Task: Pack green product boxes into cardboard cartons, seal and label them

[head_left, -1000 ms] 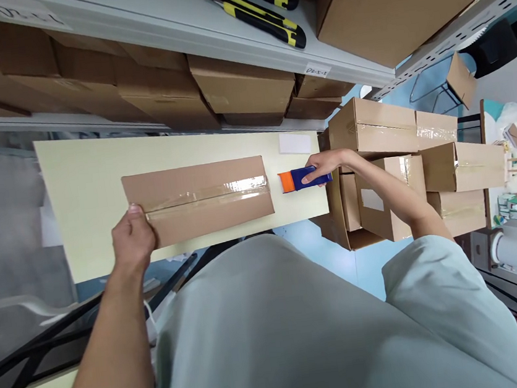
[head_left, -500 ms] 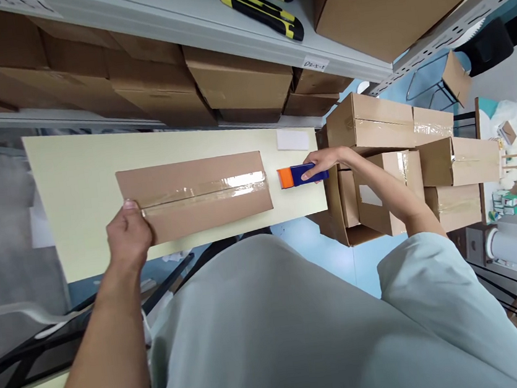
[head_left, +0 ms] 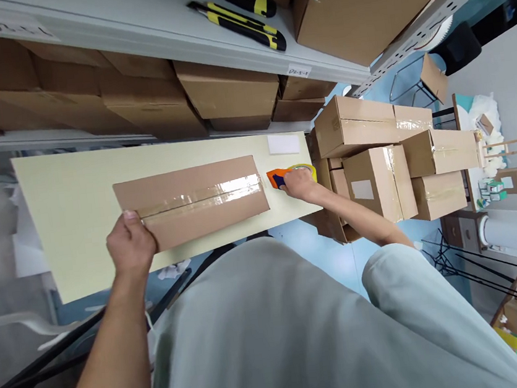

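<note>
A long flat cardboard box [head_left: 196,223] lies on the pale yellow board [head_left: 72,240], with a shiny strip of clear tape along its middle. Its left end is gripped by my left hand [head_left: 130,241], thumb on top and fingers hidden beneath. Just past the box's right end, my right hand [head_left: 299,185] is closed around a tape dispenser [head_left: 278,177] in orange and blue. A roll of yellowish tape shows behind the knuckles. The dispenser's orange tip points at the box and stays a little apart from it.
A white paper slip [head_left: 283,144] lies near the board's far right corner. Two black and yellow utility knives [head_left: 244,30] rest on the grey shelf [head_left: 127,28] above. Cardboard boxes fill the lower shelf, and more cartons [head_left: 373,181] are stacked to the right.
My right hand has turned the dispenser, so its tape roll now shows, and brought it nearer the box. The box is slightly more tilted, still held by my left hand. The view has shifted.
</note>
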Demonstrator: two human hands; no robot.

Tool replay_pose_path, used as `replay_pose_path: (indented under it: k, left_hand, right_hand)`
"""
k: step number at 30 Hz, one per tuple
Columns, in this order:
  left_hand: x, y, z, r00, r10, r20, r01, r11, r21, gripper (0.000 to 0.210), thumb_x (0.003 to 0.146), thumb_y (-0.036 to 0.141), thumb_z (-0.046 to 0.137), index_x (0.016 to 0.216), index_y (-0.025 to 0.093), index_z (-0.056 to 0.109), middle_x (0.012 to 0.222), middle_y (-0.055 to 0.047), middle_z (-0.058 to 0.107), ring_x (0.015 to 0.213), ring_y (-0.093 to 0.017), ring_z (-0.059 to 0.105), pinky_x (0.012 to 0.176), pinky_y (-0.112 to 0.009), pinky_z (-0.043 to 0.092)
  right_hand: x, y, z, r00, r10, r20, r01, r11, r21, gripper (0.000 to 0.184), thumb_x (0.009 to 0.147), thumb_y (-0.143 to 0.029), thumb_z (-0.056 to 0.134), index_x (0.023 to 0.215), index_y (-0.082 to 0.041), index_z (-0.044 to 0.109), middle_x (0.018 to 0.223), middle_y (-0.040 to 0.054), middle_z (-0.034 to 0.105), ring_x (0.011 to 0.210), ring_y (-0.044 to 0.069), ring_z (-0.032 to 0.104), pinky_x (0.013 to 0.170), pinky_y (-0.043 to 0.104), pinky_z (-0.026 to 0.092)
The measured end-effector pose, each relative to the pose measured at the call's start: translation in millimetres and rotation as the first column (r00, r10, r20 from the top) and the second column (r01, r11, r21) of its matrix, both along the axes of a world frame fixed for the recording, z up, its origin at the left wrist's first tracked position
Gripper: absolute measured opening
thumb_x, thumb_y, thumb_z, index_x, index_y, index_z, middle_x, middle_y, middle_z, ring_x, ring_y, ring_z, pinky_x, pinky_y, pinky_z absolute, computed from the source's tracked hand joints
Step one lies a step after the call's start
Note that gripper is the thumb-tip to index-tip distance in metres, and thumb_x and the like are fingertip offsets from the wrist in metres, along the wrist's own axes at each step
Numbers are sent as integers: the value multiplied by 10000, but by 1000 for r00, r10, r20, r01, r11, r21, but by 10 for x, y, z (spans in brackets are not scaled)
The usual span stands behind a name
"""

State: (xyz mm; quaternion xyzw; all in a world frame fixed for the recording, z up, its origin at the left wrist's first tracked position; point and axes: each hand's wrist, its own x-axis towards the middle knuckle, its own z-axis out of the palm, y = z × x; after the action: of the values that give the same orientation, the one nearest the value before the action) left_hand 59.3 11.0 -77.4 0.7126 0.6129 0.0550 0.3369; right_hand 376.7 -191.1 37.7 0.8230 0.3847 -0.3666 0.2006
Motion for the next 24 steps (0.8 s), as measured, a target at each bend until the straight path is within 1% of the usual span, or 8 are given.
replay_pose_path:
  k: [2, 4, 6, 9, 12, 15, 19, 24]
  left_hand:
    - [19, -15, 40, 998, -49, 34, 46, 995, 88, 481, 1083, 346, 406, 1352, 64, 688, 1342, -251, 758, 1274, -386, 698, 1147, -584, 530]
    - [101, -65, 123, 988, -110, 111, 80, 967, 242, 597, 1046, 318, 473, 1537, -6, 576, 1626, -327, 587, 1550, -432, 533, 1319, -667, 352]
    - [272, -182, 256, 954, -208, 217, 115, 920, 374, 632, 1041, 319, 505, 1559, -39, 552, 1687, -339, 518, 1647, -427, 420, 1378, -654, 266]
    - [664, -499, 536, 808, -436, 397, 272, 873, 405, 490, 1116, 363, 441, 1433, 82, 690, 1477, -241, 710, 1484, -347, 610, 1314, -560, 433]
    - [1060, -851, 835, 578, -653, 490, 490, 758, 431, 417, 1137, 356, 453, 1403, 224, 746, 1370, -137, 794, 1328, -307, 719, 1225, -515, 542]
    - [1318, -1015, 1049, 451, -717, 532, 514, 696, 501, 425, 1139, 304, 460, 1459, 277, 738, 1408, -117, 784, 1316, -296, 734, 1192, -502, 582]
    - [1451, -841, 1215, 468, -674, 572, 369, 737, 566, 472, 1120, 247, 469, 1531, 295, 696, 1481, -130, 727, 1371, -300, 711, 1199, -504, 600]
    - [1617, -253, 1414, 553, -565, 612, 171, 796, 581, 491, 1071, 229, 528, 1535, 279, 679, 1591, -142, 635, 1435, -326, 670, 1248, -525, 574]
  right_hand:
    - [-45, -111, 25, 999, -32, 19, 32, 999, 21, 428, 1171, -439, 577, 1301, -79, 768, 1359, 258, 790, 1288, 387, 750, 1065, 442, 570]
    - [-49, -244, 93, 995, -90, 38, 87, 993, 77, 455, 1178, -491, 547, 1312, -111, 759, 1363, 235, 794, 1305, 380, 743, 1087, 430, 562]
    - [-46, -359, 196, 984, -173, 41, 165, 975, 150, 478, 1171, -534, 536, 1325, -130, 740, 1359, 225, 792, 1305, 384, 742, 1074, 423, 565]
    - [-72, -427, 394, 964, -266, 10, 255, 934, 252, 470, 1148, -542, 543, 1361, -154, 700, 1335, 207, 796, 1274, 396, 758, 1024, 421, 584]
    - [-148, -369, 602, 960, -277, -41, 272, 888, 370, 419, 1108, -440, 561, 1436, -194, 647, 1378, 174, 780, 1273, 391, 763, 1028, 415, 596]
    - [-207, -230, 773, 963, -242, -118, 269, 859, 436, 469, 1068, -397, 571, 1512, -246, 578, 1305, 147, 799, 1196, 385, 784, 996, 434, 623]
    - [-179, 119, 969, 988, -95, -121, 145, 828, 541, 423, 1104, -386, 487, 1501, -248, 541, 1226, 141, 791, 1092, 357, 786, 968, 455, 629]
    - [-33, 973, 1242, 992, 110, 66, -127, 745, 655, 379, 1146, -374, 456, 1483, -216, 527, 1305, 177, 751, 1193, 345, 734, 1031, 434, 591]
